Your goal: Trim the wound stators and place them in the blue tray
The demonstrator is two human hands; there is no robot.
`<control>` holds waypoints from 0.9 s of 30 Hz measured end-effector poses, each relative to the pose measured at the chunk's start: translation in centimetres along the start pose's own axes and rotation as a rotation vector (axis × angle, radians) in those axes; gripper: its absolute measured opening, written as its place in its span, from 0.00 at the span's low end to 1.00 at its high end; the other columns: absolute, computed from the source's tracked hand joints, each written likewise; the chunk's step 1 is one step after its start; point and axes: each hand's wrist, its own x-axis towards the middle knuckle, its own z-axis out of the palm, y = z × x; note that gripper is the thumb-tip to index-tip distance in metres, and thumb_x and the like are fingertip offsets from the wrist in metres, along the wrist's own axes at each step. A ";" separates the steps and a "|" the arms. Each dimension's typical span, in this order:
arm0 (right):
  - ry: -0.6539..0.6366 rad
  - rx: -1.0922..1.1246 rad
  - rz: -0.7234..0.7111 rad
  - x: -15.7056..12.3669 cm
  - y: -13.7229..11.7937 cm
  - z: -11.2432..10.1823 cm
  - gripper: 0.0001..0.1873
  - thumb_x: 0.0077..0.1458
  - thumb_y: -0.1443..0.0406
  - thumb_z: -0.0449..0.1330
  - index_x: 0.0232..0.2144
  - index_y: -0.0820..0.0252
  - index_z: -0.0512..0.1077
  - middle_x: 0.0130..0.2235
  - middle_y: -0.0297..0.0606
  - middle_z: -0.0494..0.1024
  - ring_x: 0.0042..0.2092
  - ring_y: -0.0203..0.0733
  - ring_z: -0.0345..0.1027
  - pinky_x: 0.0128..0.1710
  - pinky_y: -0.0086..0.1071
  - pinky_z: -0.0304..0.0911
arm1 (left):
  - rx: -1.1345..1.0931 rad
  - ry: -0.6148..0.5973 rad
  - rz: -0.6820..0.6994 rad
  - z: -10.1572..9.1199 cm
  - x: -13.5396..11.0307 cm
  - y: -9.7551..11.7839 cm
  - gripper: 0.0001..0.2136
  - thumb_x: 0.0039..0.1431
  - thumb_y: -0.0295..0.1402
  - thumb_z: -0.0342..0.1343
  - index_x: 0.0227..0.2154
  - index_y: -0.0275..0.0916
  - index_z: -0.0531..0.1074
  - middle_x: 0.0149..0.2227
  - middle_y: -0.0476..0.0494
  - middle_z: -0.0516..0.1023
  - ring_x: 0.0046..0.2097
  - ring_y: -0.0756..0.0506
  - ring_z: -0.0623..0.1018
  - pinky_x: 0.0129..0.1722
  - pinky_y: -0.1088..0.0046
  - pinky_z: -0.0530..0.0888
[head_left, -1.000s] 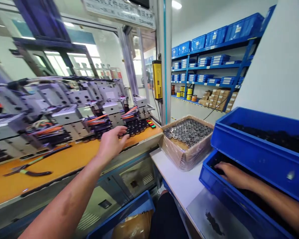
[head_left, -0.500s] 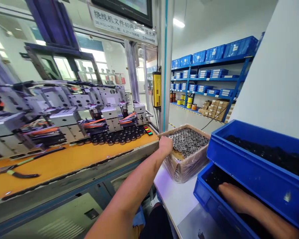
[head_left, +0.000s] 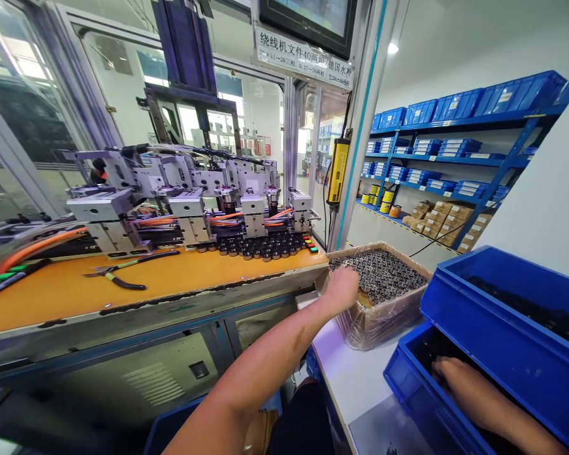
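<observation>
My left hand [head_left: 344, 287] is curled closed at the near left side of a plastic-lined cardboard box [head_left: 379, 322]. Whatever its fingers hold is hidden behind the hand. Inside the box lie many small metal ring-shaped parts [head_left: 389, 272], with a patch of brown cardboard showing near the hand. My right hand [head_left: 450, 373] reaches into the lower blue bin [head_left: 408, 373], its fingers bent down among dark contents. The fingertips are in shadow, so anything between them cannot be made out. An upper blue bin [head_left: 502, 322] with black parts sits over the lower one.
On the left, a winding machine [head_left: 189, 215] stands over an orange worktop [head_left: 208, 272]. Pliers [head_left: 123, 268] lie there, and several round black parts [head_left: 260, 246] sit in rows. A yellow sensor bar [head_left: 338, 170] is on the frame. Blue shelving [head_left: 455, 164] stands behind.
The view has swung left, so the scene sits further right. My left hand remains at the cardboard box; my right hand remains in the lower bin, with more of its bent fingers showing.
</observation>
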 end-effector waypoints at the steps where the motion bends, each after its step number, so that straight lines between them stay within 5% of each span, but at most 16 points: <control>1: 0.010 -0.015 -0.031 0.1 0.1 0.0 0.09 0.50 0.72 0.55 0.21 0.59 0.69 0.28 0.41 0.77 0.31 0.46 0.71 0.30 0.33 0.61 | -0.084 0.016 0.042 0.0 -2.0 -0.3 0.06 0.61 0.31 0.60 0.38 0.34 0.75 0.44 0.41 0.79 0.49 0.42 0.77 0.52 0.55 0.73; 4: 0.102 0.005 -0.123 0.6 0.2 -0.5 0.10 0.54 0.70 0.53 0.24 0.59 0.70 0.28 0.41 0.76 0.31 0.46 0.72 0.31 0.35 0.64 | -0.363 0.083 0.124 0.1 -9.1 -1.3 0.03 0.58 0.29 0.61 0.35 0.35 0.75 0.39 0.41 0.81 0.42 0.45 0.79 0.46 0.66 0.76; 6: 0.259 0.060 -0.172 0.6 -0.5 -1.4 0.11 0.56 0.68 0.51 0.27 0.60 0.73 0.29 0.43 0.77 0.32 0.46 0.74 0.34 0.36 0.67 | -0.538 0.119 0.123 0.3 -13.6 -2.1 0.10 0.62 0.29 0.56 0.45 0.34 0.72 0.42 0.36 0.79 0.39 0.45 0.79 0.41 0.67 0.78; 10: 0.497 0.115 -0.189 -0.2 -5.0 -4.3 0.11 0.62 0.64 0.51 0.37 0.61 0.74 0.35 0.43 0.78 0.38 0.44 0.74 0.42 0.37 0.69 | -1.278 0.120 0.033 0.2 -19.1 -2.9 0.12 0.58 0.34 0.62 0.45 0.39 0.75 0.43 0.41 0.75 0.37 0.48 0.79 0.40 0.69 0.78; 13: 0.639 0.262 -0.427 -1.1 -10.7 -5.7 0.06 0.62 0.68 0.55 0.38 0.61 0.72 0.34 0.40 0.77 0.35 0.39 0.72 0.36 0.31 0.70 | -1.423 0.086 -0.007 -0.3 -20.4 -2.5 0.08 0.54 0.31 0.66 0.39 0.41 0.80 0.44 0.43 0.75 0.37 0.49 0.79 0.42 0.72 0.77; 18: 0.547 0.525 -0.685 -3.4 -17.5 -5.5 0.08 0.60 0.74 0.57 0.41 0.62 0.72 0.35 0.39 0.77 0.37 0.36 0.71 0.38 0.28 0.70 | -1.433 0.056 -0.040 -0.3 -21.2 -1.4 0.14 0.48 0.26 0.70 0.39 0.44 0.81 0.42 0.43 0.82 0.36 0.49 0.80 0.40 0.76 0.78; 22: 0.501 0.628 -0.730 -4.8 -18.0 -4.6 0.10 0.60 0.74 0.57 0.43 0.64 0.72 0.38 0.43 0.74 0.39 0.38 0.70 0.37 0.29 0.71 | -1.456 -0.040 -0.058 0.6 -21.5 -0.6 0.15 0.48 0.24 0.70 0.39 0.45 0.81 0.31 0.47 0.84 0.33 0.51 0.82 0.37 0.82 0.77; 27: 0.527 0.623 -0.738 -5.0 -17.2 -4.2 0.10 0.61 0.74 0.56 0.44 0.64 0.71 0.38 0.43 0.72 0.38 0.37 0.69 0.35 0.28 0.70 | -1.532 -0.120 -0.045 1.6 -21.2 0.4 0.15 0.46 0.24 0.70 0.39 0.44 0.81 0.31 0.47 0.85 0.34 0.49 0.83 0.38 0.80 0.78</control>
